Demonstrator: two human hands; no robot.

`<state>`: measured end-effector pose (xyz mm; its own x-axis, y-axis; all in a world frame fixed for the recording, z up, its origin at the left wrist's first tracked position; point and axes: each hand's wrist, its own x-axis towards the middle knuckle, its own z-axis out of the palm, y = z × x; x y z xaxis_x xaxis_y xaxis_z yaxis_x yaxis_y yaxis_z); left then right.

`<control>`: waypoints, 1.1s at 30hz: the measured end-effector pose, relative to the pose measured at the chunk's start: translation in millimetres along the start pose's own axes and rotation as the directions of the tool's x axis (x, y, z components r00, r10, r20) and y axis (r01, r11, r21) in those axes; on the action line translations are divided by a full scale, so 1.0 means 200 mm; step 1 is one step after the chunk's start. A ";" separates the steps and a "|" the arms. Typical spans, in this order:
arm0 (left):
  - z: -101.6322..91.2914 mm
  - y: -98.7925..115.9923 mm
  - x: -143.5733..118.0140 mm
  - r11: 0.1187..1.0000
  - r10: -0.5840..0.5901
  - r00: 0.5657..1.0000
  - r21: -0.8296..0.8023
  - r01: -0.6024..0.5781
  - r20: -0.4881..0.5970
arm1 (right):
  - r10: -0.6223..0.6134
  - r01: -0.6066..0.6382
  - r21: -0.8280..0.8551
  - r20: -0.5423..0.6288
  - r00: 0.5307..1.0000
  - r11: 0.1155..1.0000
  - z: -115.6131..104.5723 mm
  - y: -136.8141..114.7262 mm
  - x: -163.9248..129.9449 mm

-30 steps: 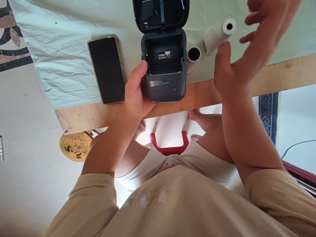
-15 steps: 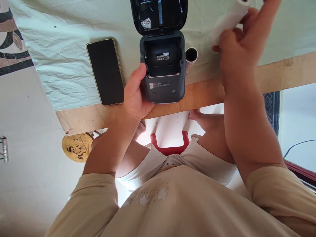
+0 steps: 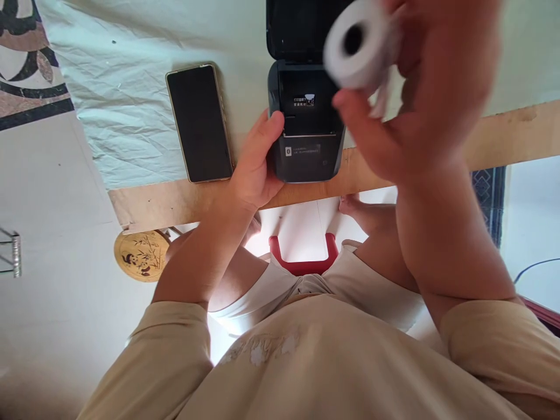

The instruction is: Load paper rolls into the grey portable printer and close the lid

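A black label printer [image 3: 308,154] is at the table's near edge, its lid [image 3: 293,29] raised and its paper bay exposed. My left hand [image 3: 258,160] grips the printer's left side, thumb over the rim. A white paper roll [image 3: 352,44] with a dark hole in its core is in my right hand [image 3: 420,111], above the right side of the printer. Motion blurs the roll and that hand, and a loose strip of paper hangs from the roll. Together they cover part of the lid and the bay's right corner.
A dark-screened phone [image 3: 200,122] lies left of the printer on the pale green cloth [image 3: 131,128]. Bare wood [image 3: 161,201] runs along the table's front edge. Below are a round panda-patterned stool [image 3: 142,255] and a red frame [image 3: 306,267] between my legs.
My right hand has brought the paper roll left and toward me, over the printer, turning its end to face me. The printer, still held by my left hand, appears slightly further right in view.
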<state>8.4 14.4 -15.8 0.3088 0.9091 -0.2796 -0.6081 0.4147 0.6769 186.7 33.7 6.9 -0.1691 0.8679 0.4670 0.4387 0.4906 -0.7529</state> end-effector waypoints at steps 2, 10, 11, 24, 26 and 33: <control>-0.01 0.00 0.00 1.000 0.001 1.000 -0.001 -0.001 0.021 | -0.167 0.184 -0.181 0.106 0.980 0.966 0.03 -0.05 0.00; -0.02 0.00 0.00 0.997 0.025 0.997 0.066 -0.030 0.069 | -0.085 0.132 -0.490 0.118 0.989 0.862 0.08 -0.08 0.01; -0.01 0.00 0.00 0.998 0.024 0.998 0.055 -0.028 0.064 | -0.102 0.149 -0.491 0.121 0.987 0.859 0.07 -0.07 0.01; -0.03 -0.01 -0.01 0.997 0.075 0.996 0.032 -0.076 0.042 | -0.392 0.408 -0.243 0.113 0.913 0.880 0.10 -0.12 -0.05; -0.04 -0.02 0.00 0.995 0.080 0.995 0.060 -0.083 0.055 | -0.369 0.359 -0.196 -0.014 0.930 0.913 0.08 -0.10 -0.04; -0.09 -0.03 0.00 0.980 0.088 0.977 0.157 -0.120 0.195 | 0.306 -0.176 0.357 -0.349 0.886 0.917 0.08 0.04 0.03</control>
<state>-1.4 13.2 -31.6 0.3906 0.9171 -0.0805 -0.5180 0.2912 0.8043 174.8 44.1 -3.8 0.2920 0.8918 0.3454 0.1167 0.3253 -0.9384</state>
